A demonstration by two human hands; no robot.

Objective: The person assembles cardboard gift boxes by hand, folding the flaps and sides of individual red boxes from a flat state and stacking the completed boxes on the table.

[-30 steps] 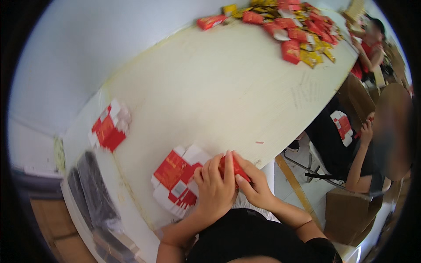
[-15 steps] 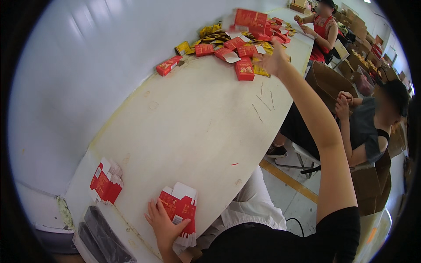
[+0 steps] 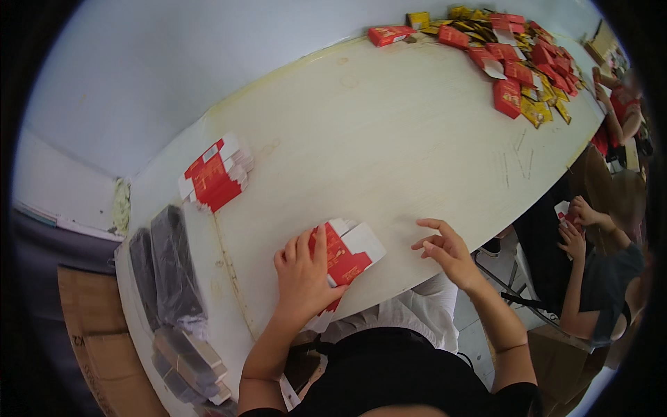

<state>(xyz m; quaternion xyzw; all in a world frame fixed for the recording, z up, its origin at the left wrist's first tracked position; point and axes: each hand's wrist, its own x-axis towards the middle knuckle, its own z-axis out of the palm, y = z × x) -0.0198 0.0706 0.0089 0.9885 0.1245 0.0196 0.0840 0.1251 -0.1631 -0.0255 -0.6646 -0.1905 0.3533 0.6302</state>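
At the table's near edge, my left hand (image 3: 302, 274) grips a stack of flat red-and-white cartons (image 3: 340, 256), its fingers over the top and its thumb along the near side. White end flaps stick out to the right of that hand. My right hand (image 3: 446, 256) hovers to the right of the stack, fingers apart and holding nothing. Farther left lies a second stack of flat red-and-white cartons (image 3: 217, 174), touched by neither hand.
Red boxes (image 3: 508, 97) and yellow packets (image 3: 536, 111) are heaped at the far right of the table (image 3: 361, 146). Black plastic-wrapped bundles (image 3: 174, 264) lie on the left, near a cardboard box (image 3: 90, 333). Co-workers (image 3: 597, 292) sit on the right.
My right hand has come back from the far heap to beside the stack. A red box blurred above the heap is no longer in the air. The view has turned left.
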